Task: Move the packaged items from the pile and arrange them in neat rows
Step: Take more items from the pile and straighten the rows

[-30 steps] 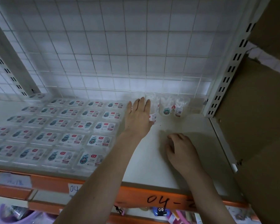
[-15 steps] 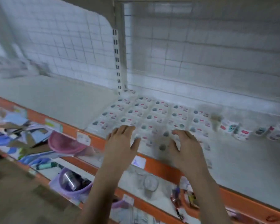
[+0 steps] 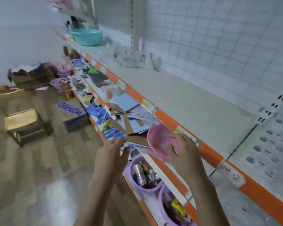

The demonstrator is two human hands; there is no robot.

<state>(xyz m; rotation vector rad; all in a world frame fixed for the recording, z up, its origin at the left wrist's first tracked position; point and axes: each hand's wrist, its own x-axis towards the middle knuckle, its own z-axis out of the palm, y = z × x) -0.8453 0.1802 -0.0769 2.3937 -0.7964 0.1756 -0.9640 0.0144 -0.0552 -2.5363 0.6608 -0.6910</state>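
Rows of flat packaged items lie on the white shelf at the far right, blurred. My left hand hovers in front of the shelving over the lower shelf, fingers relaxed and holding nothing. My right hand hangs in front of the orange shelf edge, fingers loosely bent over a pink basket; it holds nothing. Both hands are off the packaged rows.
The white shelf stretches left, with clear jars and a teal basin farther along. Below are purple buckets of goods, blue cards and cardboard. A cardboard box and a wooden stool stand on the floor.
My view has swung left, away from the packaged rows. Both hands have pulled back off the shelf and now hang in front of its orange edge.
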